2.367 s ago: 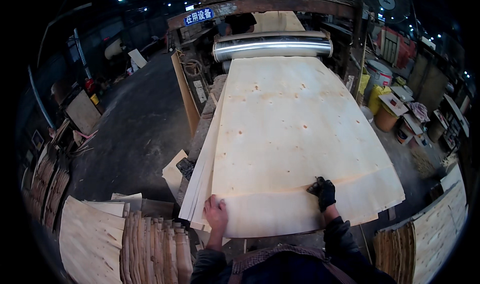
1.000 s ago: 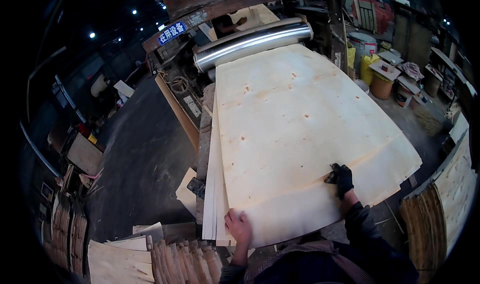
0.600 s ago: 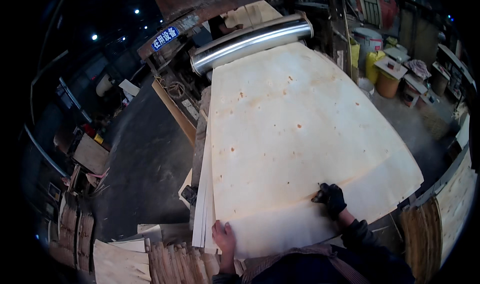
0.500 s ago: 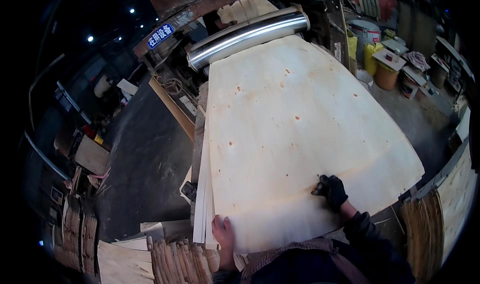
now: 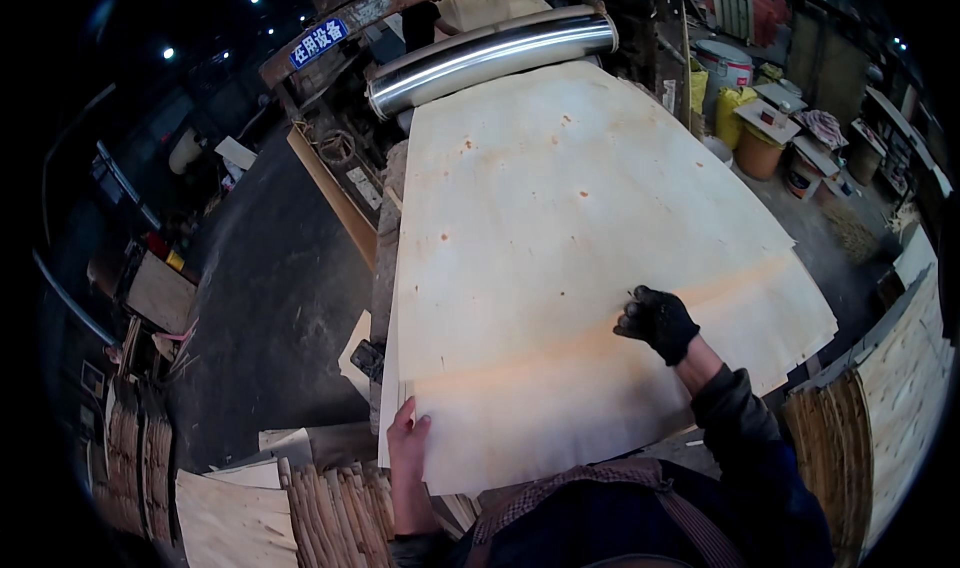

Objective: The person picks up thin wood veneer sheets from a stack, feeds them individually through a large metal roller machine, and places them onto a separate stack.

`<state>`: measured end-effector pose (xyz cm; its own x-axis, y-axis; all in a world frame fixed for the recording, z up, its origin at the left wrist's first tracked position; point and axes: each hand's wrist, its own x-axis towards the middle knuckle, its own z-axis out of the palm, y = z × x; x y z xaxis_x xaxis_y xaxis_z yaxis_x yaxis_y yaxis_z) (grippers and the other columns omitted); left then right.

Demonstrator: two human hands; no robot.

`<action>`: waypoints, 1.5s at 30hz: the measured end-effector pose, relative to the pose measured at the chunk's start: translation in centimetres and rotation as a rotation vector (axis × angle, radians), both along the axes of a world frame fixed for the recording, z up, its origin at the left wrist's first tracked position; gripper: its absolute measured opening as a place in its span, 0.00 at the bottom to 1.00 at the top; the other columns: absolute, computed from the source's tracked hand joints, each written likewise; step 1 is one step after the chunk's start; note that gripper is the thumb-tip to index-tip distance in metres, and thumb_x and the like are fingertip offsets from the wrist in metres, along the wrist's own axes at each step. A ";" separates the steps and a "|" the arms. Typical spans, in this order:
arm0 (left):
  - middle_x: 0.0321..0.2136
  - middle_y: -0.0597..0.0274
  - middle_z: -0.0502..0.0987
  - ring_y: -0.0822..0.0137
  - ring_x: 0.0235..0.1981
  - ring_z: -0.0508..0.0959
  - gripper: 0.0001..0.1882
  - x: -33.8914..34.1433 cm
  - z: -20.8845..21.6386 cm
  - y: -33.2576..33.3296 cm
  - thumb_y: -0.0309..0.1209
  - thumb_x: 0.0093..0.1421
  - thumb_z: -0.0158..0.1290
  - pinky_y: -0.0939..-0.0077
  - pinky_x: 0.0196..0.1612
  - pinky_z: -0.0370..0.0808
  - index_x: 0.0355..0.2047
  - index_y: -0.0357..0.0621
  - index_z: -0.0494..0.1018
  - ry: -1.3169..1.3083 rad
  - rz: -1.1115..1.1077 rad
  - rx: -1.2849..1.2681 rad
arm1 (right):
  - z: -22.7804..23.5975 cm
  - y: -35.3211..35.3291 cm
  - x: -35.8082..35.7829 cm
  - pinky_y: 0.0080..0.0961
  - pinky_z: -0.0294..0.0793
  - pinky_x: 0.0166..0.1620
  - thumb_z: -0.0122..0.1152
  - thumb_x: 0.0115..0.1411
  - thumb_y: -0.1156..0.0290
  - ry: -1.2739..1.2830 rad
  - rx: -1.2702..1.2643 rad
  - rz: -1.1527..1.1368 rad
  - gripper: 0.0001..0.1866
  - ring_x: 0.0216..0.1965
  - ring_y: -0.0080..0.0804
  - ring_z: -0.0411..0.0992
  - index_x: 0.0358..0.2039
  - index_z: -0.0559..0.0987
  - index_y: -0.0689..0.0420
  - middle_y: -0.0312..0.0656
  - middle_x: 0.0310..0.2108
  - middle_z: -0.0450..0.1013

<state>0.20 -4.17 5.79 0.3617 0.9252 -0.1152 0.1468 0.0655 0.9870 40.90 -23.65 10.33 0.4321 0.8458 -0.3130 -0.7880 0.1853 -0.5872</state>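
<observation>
A broad pale wood veneer sheet (image 5: 520,248) with brown knots stretches from a shiny metal roller (image 5: 500,58) toward me. Its near edge lies over another pale sheet (image 5: 540,428), with an orange-tinted band along the overlap. My bare left hand (image 5: 407,438) grips the lower sheet's left edge near its front corner, thumb on top and fingers partly hidden. In a black glove, my right hand (image 5: 657,323) is closed with curled fingers over the overlap, right of the middle. Whether it pinches the sheet edge or something small is unclear.
Veneer bundles (image 5: 340,513) stand at the lower left, and another stack (image 5: 830,458) rises at the right. Beyond the sheets on the right are buckets (image 5: 760,148) and a drum (image 5: 722,68). A wooden board (image 5: 335,198) leans by the roller frame; dark floor (image 5: 270,308) extends left.
The upper sheet has shifted toward the roller, baring more of the lower sheet and the orange band. My right hand has moved away from me, still closed. My view has shifted slightly.
</observation>
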 end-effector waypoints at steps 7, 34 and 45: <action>0.44 0.56 0.72 0.70 0.42 0.73 0.23 0.4 2.5 -0.2 0.16 0.54 0.46 0.79 0.45 0.70 0.52 0.33 0.63 -0.182 0.002 -0.143 | -3.1 8.5 4.0 0.42 0.73 0.39 0.48 0.55 0.71 -0.019 -0.063 -0.083 0.05 0.26 0.39 0.69 0.23 0.66 0.50 0.36 0.18 0.65; 0.47 0.57 0.70 0.67 0.45 0.72 0.27 0.2 -3.2 0.4 0.17 0.52 0.49 0.74 0.49 0.68 0.54 0.33 0.60 -0.091 0.008 -0.178 | -7.8 21.2 8.1 0.47 0.70 0.46 0.45 0.60 0.69 -0.049 0.065 0.058 0.13 0.45 0.46 0.70 0.44 0.68 0.58 0.47 0.47 0.68; 0.51 0.52 0.65 0.58 0.49 0.70 0.38 0.9 3.1 -1.3 0.17 0.48 0.49 0.65 0.50 0.69 0.60 0.42 0.50 -0.420 -0.248 -0.361 | -4.6 -3.0 -7.9 0.45 0.66 0.53 0.51 0.59 0.70 0.056 0.063 0.410 0.20 0.49 0.48 0.67 0.51 0.64 0.60 0.52 0.46 0.67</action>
